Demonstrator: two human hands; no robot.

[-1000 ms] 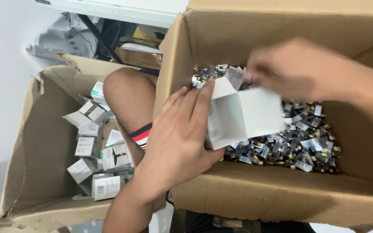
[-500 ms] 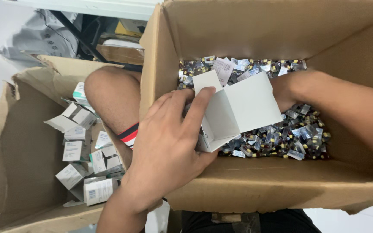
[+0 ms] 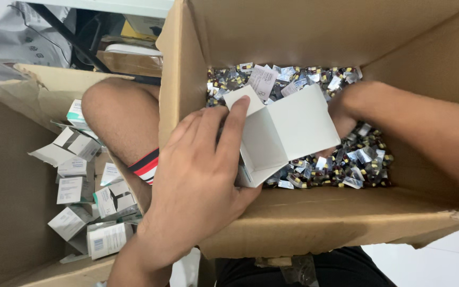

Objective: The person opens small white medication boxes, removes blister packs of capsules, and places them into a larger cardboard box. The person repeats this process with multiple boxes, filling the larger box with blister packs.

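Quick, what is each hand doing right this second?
Left hand: closed around the small open white carton.
Right hand: down among the blister packs behind the carton; fingers hidden, cannot be told.

Both arms are bare to the wrist, with no sleeves, watch or rings visible. The left hand (image 3: pixel 197 175) has short nails; the right hand (image 3: pixel 346 109) is partly hidden. The knee (image 3: pixel 115 114) is bare, above shorts (image 3: pixel 145 166) with a red, white and black striped hem. Black cloth (image 3: pixel 293 271) covers the lap.
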